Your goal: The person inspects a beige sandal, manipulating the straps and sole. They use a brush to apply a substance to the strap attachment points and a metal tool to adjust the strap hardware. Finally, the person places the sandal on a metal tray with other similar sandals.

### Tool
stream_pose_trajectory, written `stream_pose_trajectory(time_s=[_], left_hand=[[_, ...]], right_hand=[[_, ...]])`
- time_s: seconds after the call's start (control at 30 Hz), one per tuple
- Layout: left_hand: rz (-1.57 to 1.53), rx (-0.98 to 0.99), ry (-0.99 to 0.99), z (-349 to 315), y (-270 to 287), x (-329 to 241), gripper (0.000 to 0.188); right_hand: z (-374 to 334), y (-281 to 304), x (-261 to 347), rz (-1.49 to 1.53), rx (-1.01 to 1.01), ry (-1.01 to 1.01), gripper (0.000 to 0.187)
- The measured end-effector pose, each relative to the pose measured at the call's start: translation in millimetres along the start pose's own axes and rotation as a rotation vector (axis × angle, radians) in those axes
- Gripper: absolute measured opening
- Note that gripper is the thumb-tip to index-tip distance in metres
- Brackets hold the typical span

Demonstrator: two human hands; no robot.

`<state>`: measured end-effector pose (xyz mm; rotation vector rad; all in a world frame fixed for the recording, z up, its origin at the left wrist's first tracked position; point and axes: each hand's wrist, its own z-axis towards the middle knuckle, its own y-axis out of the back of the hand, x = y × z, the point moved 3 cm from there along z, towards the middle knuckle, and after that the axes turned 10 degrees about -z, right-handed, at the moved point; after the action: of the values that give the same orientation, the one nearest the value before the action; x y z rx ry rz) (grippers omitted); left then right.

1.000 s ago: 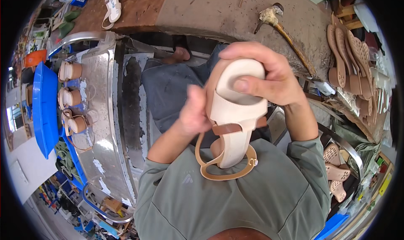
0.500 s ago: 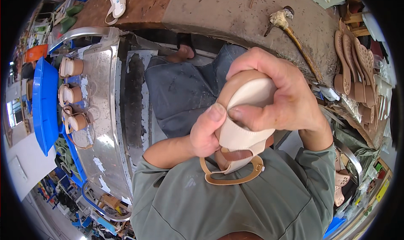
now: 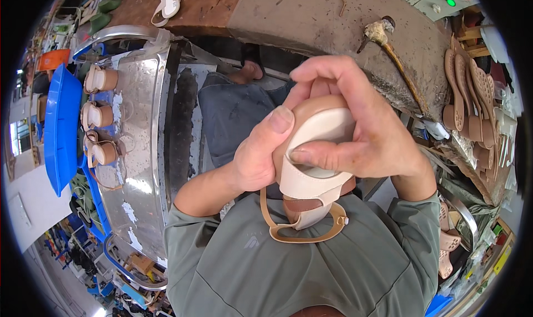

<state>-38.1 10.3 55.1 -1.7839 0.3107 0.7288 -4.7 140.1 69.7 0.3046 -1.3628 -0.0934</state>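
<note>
A beige sandal is held in front of my chest, its toe pointing away from me. My left hand grips its left side, the thumb lying along the rim of the sole. From the right, my right hand wraps round the toe end; its thumb presses on the insole just ahead of the wide cream strap, while its fingers curl over the far edge. A tan ankle strap with a buckle loops loosely toward my shirt. The underside of the sandal is hidden.
On the worn bench ahead lies a wooden-handled hammer, with a white sandal farther left. Several sandals line the metal stand beside a blue tray. Tan soles stack at the right near a control box.
My left hand has slid up along the sandal's side. The right thumb has shifted toward the left on the insole, and the right fingers have loosened and spread over the toe.
</note>
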Motion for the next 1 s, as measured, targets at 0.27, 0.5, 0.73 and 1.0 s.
stream_pose_trajectory(time_s=[0.27, 0.5, 0.73, 1.0], left_hand=[[-0.096, -0.026, -0.003, -4, 4, -4, 0.081], [-0.012, -0.024, -0.025, 0, 0, -20, 0.076], [0.086, -0.009, 0.044, 6, 5, -24, 0.077], [-0.426, 0.035, -0.059, -21, 17, 11, 0.063]], right_hand=[[1, -6, 10, -0.083, 0.000, 0.048, 0.072], [2, -13, 11, -0.228, -0.026, 0.085, 0.084], [1, -18, 11, -0.111, -0.046, 0.003, 0.091], [2, -8, 8, -0.213, -0.050, 0.118, 0.066]])
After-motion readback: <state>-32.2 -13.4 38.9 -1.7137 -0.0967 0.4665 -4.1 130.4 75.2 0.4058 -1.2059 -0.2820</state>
